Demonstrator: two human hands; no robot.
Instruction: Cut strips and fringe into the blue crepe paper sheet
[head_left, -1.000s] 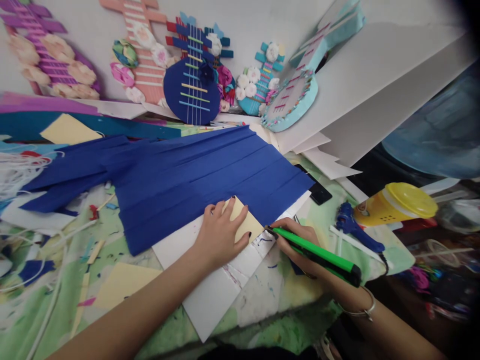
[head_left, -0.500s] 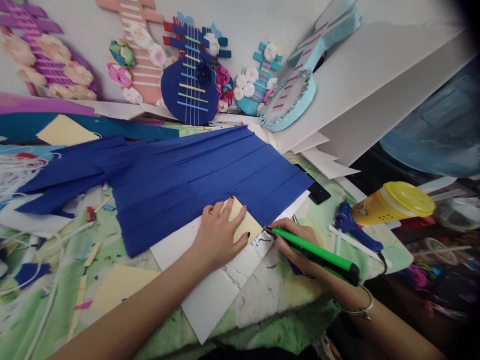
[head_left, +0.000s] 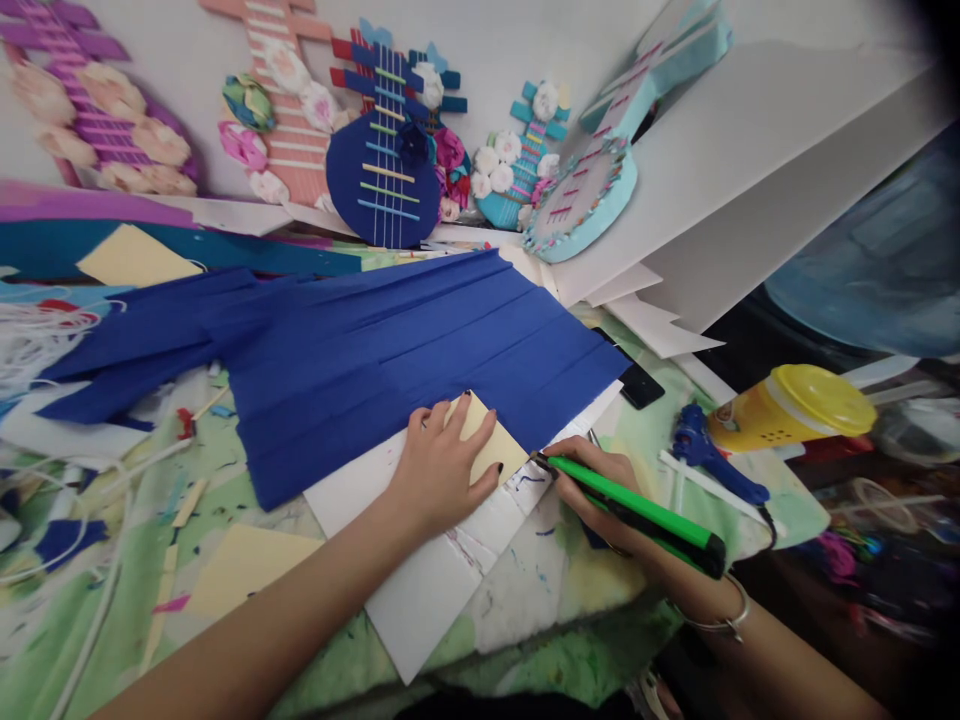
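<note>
My left hand (head_left: 439, 465) lies with spread fingers on a pale yellow card (head_left: 496, 452), pressing it onto blue crepe paper (head_left: 375, 350) and a white board (head_left: 427, 590). In my right hand (head_left: 600, 480) is a green and black cutter knife (head_left: 645, 510), its tip at the right corner of the yellow card, by the edge of the blue paper. Blue marks show on the white board just below that tip. The fingers of my right hand are wrapped round the knife's front end.
To the right are a blue glue gun (head_left: 716, 455), a yellow cup (head_left: 791, 408) and a dark phone (head_left: 634, 370). Decorated paper guitars (head_left: 382, 180) stand along the back. White cords (head_left: 112, 560) and paper scraps lie at the left.
The whole view has shifted slightly, with things appearing a little further right. Both hands, the card and the knife keep almost the same places relative to one another.
</note>
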